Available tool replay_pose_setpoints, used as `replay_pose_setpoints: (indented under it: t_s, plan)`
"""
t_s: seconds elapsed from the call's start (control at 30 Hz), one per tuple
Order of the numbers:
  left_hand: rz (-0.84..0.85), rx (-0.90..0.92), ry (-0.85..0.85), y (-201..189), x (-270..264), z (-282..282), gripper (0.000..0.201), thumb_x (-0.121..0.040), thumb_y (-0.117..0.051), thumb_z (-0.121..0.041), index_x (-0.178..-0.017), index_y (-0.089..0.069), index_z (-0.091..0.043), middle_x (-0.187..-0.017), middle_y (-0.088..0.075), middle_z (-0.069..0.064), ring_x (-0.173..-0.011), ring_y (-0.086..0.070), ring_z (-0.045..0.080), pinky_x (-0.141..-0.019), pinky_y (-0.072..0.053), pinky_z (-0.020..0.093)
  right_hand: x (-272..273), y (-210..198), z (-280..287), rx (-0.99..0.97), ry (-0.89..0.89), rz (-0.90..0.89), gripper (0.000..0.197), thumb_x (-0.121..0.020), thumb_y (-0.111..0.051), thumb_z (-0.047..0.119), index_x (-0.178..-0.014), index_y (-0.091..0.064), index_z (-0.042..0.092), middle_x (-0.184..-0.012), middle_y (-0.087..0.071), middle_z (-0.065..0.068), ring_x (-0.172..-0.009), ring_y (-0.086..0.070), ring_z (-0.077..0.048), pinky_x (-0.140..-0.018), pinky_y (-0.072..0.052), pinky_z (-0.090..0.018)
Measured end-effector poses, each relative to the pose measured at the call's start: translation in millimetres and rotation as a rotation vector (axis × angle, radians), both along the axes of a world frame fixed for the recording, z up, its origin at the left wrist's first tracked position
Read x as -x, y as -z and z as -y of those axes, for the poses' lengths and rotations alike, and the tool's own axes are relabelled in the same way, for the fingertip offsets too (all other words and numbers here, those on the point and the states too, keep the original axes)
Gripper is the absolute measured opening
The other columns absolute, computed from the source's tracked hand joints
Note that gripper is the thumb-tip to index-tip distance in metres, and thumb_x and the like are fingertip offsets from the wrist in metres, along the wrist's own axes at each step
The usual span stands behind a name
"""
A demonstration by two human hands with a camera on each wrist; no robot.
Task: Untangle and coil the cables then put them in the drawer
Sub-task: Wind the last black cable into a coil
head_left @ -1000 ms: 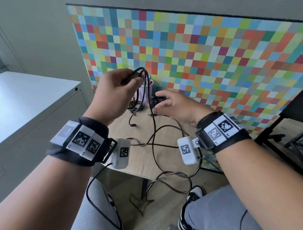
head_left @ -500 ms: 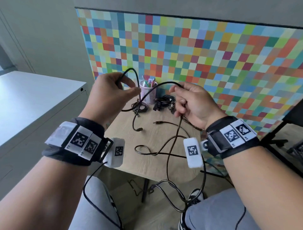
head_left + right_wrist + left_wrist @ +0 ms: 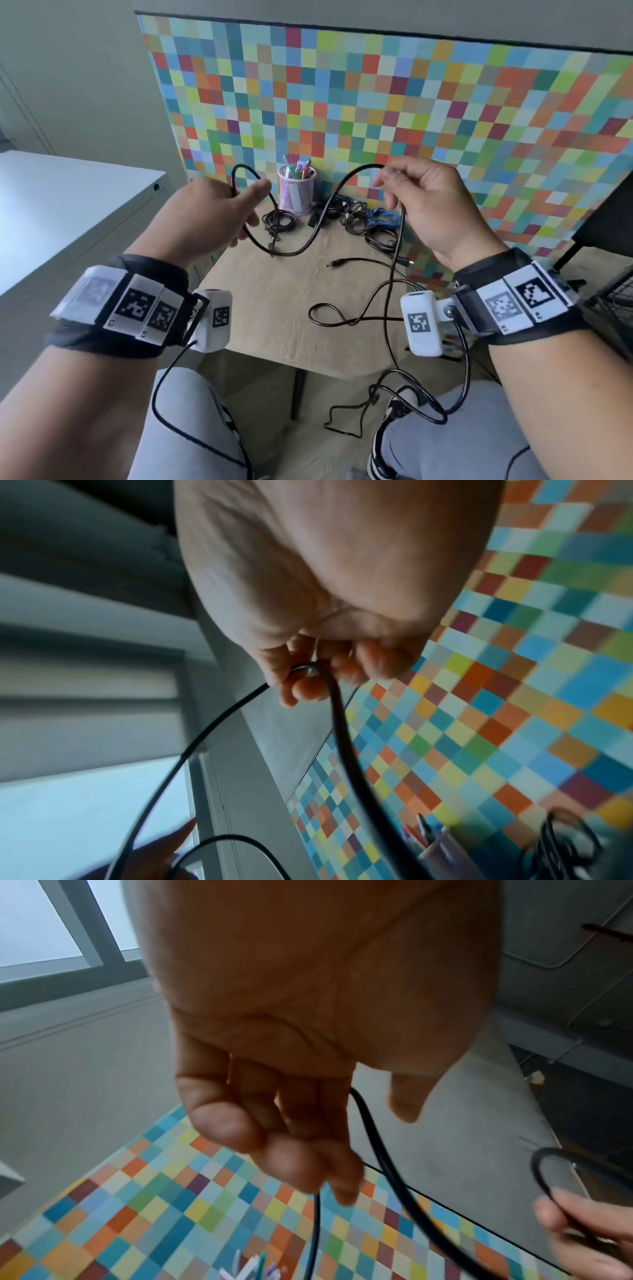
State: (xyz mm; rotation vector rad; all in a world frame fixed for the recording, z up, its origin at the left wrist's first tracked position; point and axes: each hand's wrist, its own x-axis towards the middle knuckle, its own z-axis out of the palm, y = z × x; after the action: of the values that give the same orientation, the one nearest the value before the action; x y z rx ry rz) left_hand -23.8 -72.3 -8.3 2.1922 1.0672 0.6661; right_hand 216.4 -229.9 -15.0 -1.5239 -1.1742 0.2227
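Both grips, left hand [image 3: 219, 209] and right hand [image 3: 428, 205], pinching thin black rubber cable [image 3: 318, 222] above light wooden surface [image 3: 274, 308]; trailing slack looped below, likely snagging or knotting if pulled taut.

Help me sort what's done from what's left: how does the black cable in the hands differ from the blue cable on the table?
The black cable is held up, strung loose between the left hand and right hand, its tail trailing off the table. The blue cable lies bunched near the checkered board, untouched. Neither is in a drawer.
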Motion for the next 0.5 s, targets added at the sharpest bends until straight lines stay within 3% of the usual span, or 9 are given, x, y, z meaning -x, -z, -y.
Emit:
replay_pose_setpoints:
  t_s: [0.07,0.17,0.23,0.3,0.33,0.4,0.43,0.5]
  plan:
    - [0.009,0.115,0.098,1.4,-2.5,9.2,0.061,-0.093,-0.046,-0.073,-0.089,-0.077,-0.021,-0.063,-0.073,0.003,-0.052,-0.06,0.02,-0.064,-0.052,0.034,0.1,-2.9,-1.0,-0.002,0.07,0.079,0.025,-0.106,-0.056,0.022,-0.088,-0.074,0.019,-0.063,-0.057,0.007,-0.065,-0.053,-0.008,-0.075,-0.05,-0.022]
    - [0.168,0.36,0.275,12.4,-9.4,24.8,0.054,-0.082,-0.063,-0.066,-0.115,-0.069,-0.024,-0.064,-0.067,0.006,-0.048,-0.041,0.015,-0.048,-0.035,0.027,5.6,-3.7,-5.6,-0.027,0.075,0.0,0.025,-0.106,-0.057,0.021,-0.086,-0.073,0.02,-0.064,-0.06,0.003,-0.047,-0.048,-0.003,-0.05,-0.042,-0.017]
    - [0.293,0.493,0.408,26.4,-17.2,35.8,0.061,-0.077,-0.081,-0.047,-0.13,-0.06,-0.026,-0.078,-0.073,0.009,-0.053,-0.051,0.016,-0.048,-0.042,0.028,10.9,-4.1,-8.2,-0.035,0.036,-0.102,0.025,-0.107,-0.055,0.02,-0.089,-0.072,0.014,-0.065,-0.06,0.0,-0.039,-0.044,-0.01,-0.039,-0.038,-0.025]
    - [0.323,0.552,0.525,46.8,-26.6,45.6,0.075,-0.073,-0.092,-0.028,-0.136,-0.052,-0.034,-0.108,-0.076,0.011,-0.076,-0.069,0.022,-0.067,-0.056,0.03,16.5,-6.2,-9.6,-0.038,0.005,-0.176,0.025,-0.108,-0.054,0.02,-0.091,-0.07,0.01,-0.065,-0.06,-0.002,-0.04,-0.046,-0.018,-0.039,-0.044,-0.028]
    - [0.281,0.532,0.562,60.5,-32.3,47.9,0.083,-0.069,-0.091,-0.028,-0.139,-0.049,-0.039,-0.12,-0.073,0.006,-0.095,-0.072,0.02,-0.081,-0.058,0.031,19.0,-7.8,-10.5,-0.048,-0.005,-0.209,0.026,-0.108,-0.054,0.02,-0.09,-0.07,0.01,-0.066,-0.061,-0.003,-0.04,-0.048,-0.019,-0.04,-0.047,-0.029]
    - [0.093,0.451,0.642,81.1,-42.7,59.9,0.097,-0.064,-0.087,-0.047,-0.149,-0.041,-0.043,-0.134,-0.065,-0.008,-0.12,-0.064,0.009,-0.102,-0.052,0.033,23.6,-11.1,-12.2,-0.073,-0.029,-0.285,0.027,-0.108,-0.053,0.021,-0.088,-0.068,0.009,-0.067,-0.062,-0.006,-0.041,-0.05,-0.021,-0.044,-0.052,-0.032]
    - [0.007,0.394,0.662,88.2,-47.8,67.6,0.095,-0.066,-0.083,-0.056,-0.15,-0.041,-0.043,-0.134,-0.064,-0.011,-0.123,-0.061,0.006,-0.106,-0.05,0.034,25.3,-12.6,-12.9,-0.083,-0.042,-0.327,0.028,-0.109,-0.053,0.021,-0.088,-0.067,0.009,-0.068,-0.063,-0.008,-0.042,-0.052,-0.021,-0.047,-0.054,-0.035]
    - [-0.016,0.307,0.646,99.0,-58.2,76.5,0.056,-0.084,-0.069,-0.063,-0.132,-0.058,-0.036,-0.113,-0.074,-0.008,-0.107,-0.07,0.01,-0.098,-0.055,0.039,26.1,-15.2,-12.6,-0.099,-0.063,-0.401,0.027,-0.109,-0.051,0.019,-0.09,-0.065,0.007,-0.072,-0.063,-0.012,-0.045,-0.057,-0.023,-0.051,-0.058,-0.039]
